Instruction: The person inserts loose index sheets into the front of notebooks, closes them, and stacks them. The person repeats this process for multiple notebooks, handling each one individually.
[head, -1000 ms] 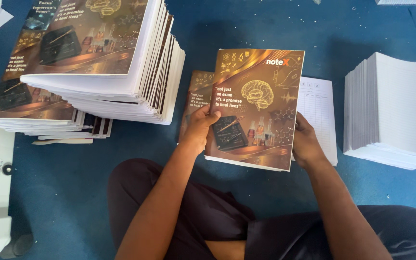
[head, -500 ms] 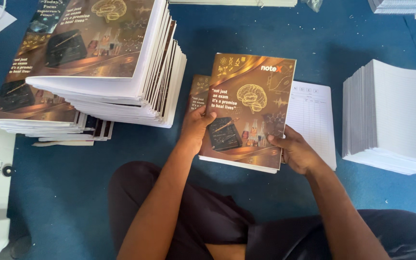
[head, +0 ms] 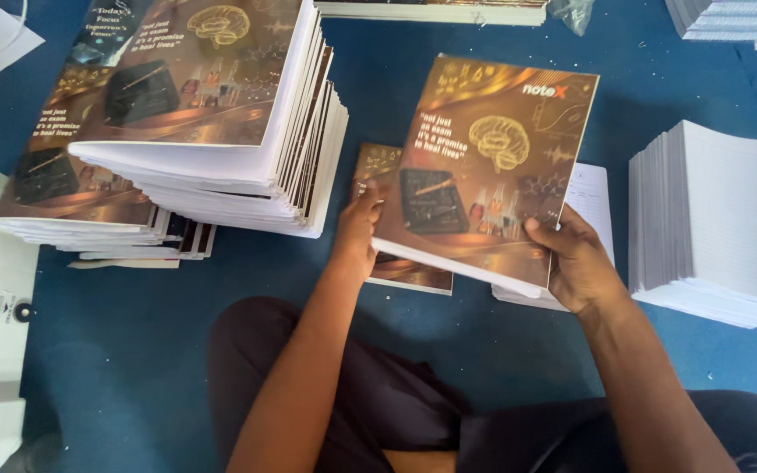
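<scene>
Notebook (head: 492, 166) lifted off the blue floor (head: 133, 350), tilted, above another cover (head: 396, 263). My left hand (head: 357, 229) pinches its left edge; my right hand (head: 576, 258) clamps the lower right corner. Light, a bit floppy, glossy cover likely slick: best gripped at both edges. Half a second ago it sat lower and flatter.

Small white label (head: 12, 307) with black marks on white object at left edge

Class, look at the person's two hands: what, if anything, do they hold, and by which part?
Both grip one brown-covered notebook: the left hand at its lower left edge, the right hand at its lower right corner.
</scene>
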